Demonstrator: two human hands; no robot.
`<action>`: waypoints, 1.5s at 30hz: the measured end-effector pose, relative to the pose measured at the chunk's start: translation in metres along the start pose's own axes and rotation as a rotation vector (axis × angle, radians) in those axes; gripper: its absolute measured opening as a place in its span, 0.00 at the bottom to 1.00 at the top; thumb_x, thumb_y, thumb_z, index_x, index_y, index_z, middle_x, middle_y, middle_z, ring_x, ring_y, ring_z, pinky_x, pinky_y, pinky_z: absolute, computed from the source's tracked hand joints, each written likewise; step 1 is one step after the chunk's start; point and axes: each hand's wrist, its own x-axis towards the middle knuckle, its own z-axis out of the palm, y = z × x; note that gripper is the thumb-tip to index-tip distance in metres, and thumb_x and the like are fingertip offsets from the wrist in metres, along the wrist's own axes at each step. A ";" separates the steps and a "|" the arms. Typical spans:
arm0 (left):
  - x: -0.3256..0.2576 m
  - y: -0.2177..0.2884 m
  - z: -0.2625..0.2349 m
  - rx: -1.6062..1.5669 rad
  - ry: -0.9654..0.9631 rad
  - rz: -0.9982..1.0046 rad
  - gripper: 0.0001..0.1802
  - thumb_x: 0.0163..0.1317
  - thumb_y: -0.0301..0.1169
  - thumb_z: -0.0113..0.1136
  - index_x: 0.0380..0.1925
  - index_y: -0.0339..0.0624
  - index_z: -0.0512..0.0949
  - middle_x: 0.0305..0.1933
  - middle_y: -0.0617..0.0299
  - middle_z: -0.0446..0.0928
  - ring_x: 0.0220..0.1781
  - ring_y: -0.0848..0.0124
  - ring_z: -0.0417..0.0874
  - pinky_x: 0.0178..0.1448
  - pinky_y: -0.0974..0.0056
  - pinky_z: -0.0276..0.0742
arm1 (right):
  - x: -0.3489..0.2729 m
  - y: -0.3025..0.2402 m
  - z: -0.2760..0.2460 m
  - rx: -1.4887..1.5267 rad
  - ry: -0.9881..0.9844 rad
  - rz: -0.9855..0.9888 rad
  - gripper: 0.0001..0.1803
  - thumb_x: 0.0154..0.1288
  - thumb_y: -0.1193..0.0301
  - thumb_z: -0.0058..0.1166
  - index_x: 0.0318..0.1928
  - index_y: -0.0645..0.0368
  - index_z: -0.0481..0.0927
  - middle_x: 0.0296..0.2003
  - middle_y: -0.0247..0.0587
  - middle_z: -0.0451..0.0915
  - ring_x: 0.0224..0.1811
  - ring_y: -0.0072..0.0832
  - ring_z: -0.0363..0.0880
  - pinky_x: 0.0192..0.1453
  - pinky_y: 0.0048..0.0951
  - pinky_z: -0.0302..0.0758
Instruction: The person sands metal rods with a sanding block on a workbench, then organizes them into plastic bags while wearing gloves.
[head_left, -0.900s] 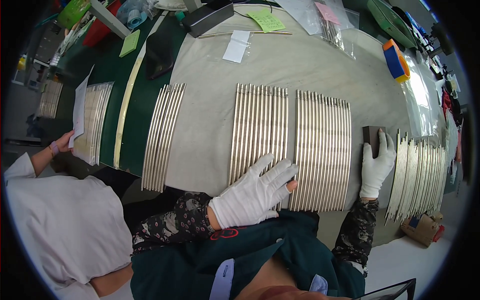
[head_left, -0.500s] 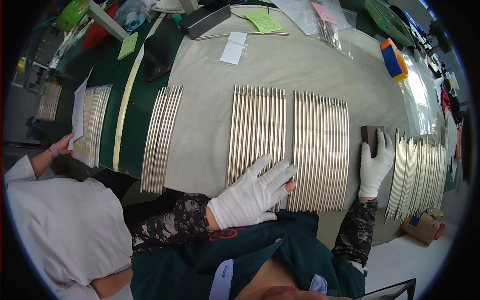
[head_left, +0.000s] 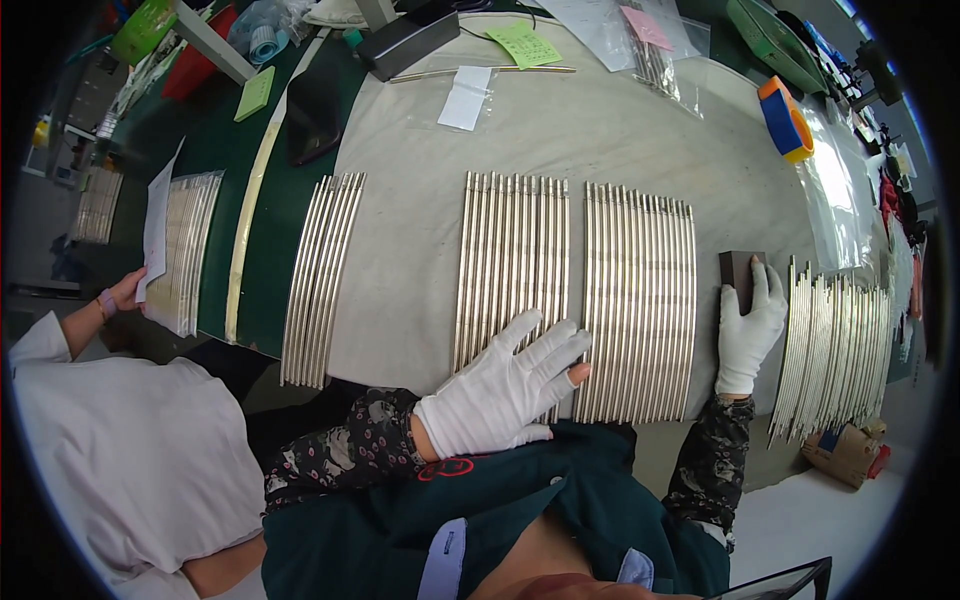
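Rests white, fabric-gloved left grip (head_left: 505, 385), loosely spread apart, over slim, shiny, straight metal rods (head_left: 515, 255); touches dark, rectangular block (head_left: 736, 268) under right grip (head_left: 750, 332) (cannot tell whether clamped).

Left forearm (head_left: 345, 440) angled across, left hand (head_left: 505, 385) flat, palm down, white-gloved, fingers (head_left: 550, 347) spread, one tip (head_left: 579, 373) bare! And the right hand (head_left: 750, 330), gloved too, points forward, right forearm (head_left: 714, 455) behind.

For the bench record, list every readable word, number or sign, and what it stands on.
None are legible.
Green note, top centre: writing too small.
Left green note: too blurred.
Pink note, top right: too blurred.
White slip: no legible text.
Red emblem on the dark green garment: too small.
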 end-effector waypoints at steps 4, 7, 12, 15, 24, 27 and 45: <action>0.002 0.001 -0.003 0.059 -0.052 -0.013 0.44 0.51 0.55 0.64 0.63 0.40 0.68 0.71 0.49 0.60 0.76 0.57 0.52 0.77 0.45 0.42 | 0.001 -0.001 0.000 0.013 -0.008 0.010 0.29 0.51 0.69 0.64 0.56 0.59 0.77 0.55 0.56 0.74 0.55 0.50 0.73 0.59 0.44 0.71; 0.001 0.000 0.002 -0.008 -0.003 -0.004 0.43 0.46 0.52 0.69 0.60 0.39 0.68 0.71 0.48 0.58 0.75 0.55 0.54 0.75 0.42 0.46 | 0.001 0.001 0.000 0.017 -0.009 0.005 0.29 0.50 0.69 0.64 0.56 0.59 0.77 0.56 0.56 0.74 0.55 0.51 0.73 0.60 0.44 0.71; 0.004 -0.004 -0.014 -0.062 0.068 0.030 0.45 0.46 0.52 0.69 0.61 0.39 0.67 0.71 0.48 0.58 0.75 0.54 0.54 0.75 0.42 0.46 | 0.001 -0.010 -0.009 -0.033 -0.036 0.006 0.29 0.50 0.69 0.63 0.56 0.60 0.77 0.55 0.56 0.74 0.55 0.51 0.72 0.60 0.44 0.71; 0.012 -0.017 -0.019 -0.023 0.144 0.003 0.45 0.47 0.51 0.69 0.62 0.39 0.66 0.71 0.46 0.58 0.75 0.53 0.55 0.75 0.42 0.46 | 0.004 -0.008 -0.017 -0.029 -0.100 -0.022 0.29 0.51 0.68 0.63 0.56 0.61 0.77 0.55 0.57 0.73 0.55 0.51 0.72 0.60 0.44 0.70; 0.015 -0.029 -0.005 0.017 0.162 -0.087 0.45 0.48 0.51 0.67 0.62 0.36 0.66 0.68 0.42 0.61 0.73 0.52 0.57 0.75 0.44 0.45 | 0.046 -0.126 -0.043 0.131 -0.098 -0.343 0.26 0.53 0.62 0.58 0.53 0.59 0.80 0.47 0.59 0.77 0.48 0.48 0.76 0.52 0.41 0.74; 0.020 -0.028 -0.006 0.003 0.181 -0.080 0.45 0.48 0.51 0.67 0.62 0.35 0.66 0.68 0.43 0.61 0.73 0.52 0.57 0.75 0.44 0.44 | 0.049 -0.178 -0.028 0.183 -0.131 -0.399 0.25 0.51 0.61 0.57 0.51 0.57 0.81 0.41 0.55 0.77 0.44 0.47 0.77 0.45 0.42 0.75; 0.018 -0.029 -0.001 -0.012 0.224 -0.096 0.42 0.47 0.49 0.67 0.58 0.34 0.69 0.67 0.45 0.62 0.73 0.52 0.56 0.76 0.44 0.42 | 0.050 -0.201 -0.008 0.171 -0.193 -0.567 0.23 0.49 0.63 0.57 0.48 0.54 0.83 0.38 0.52 0.79 0.40 0.48 0.77 0.43 0.42 0.76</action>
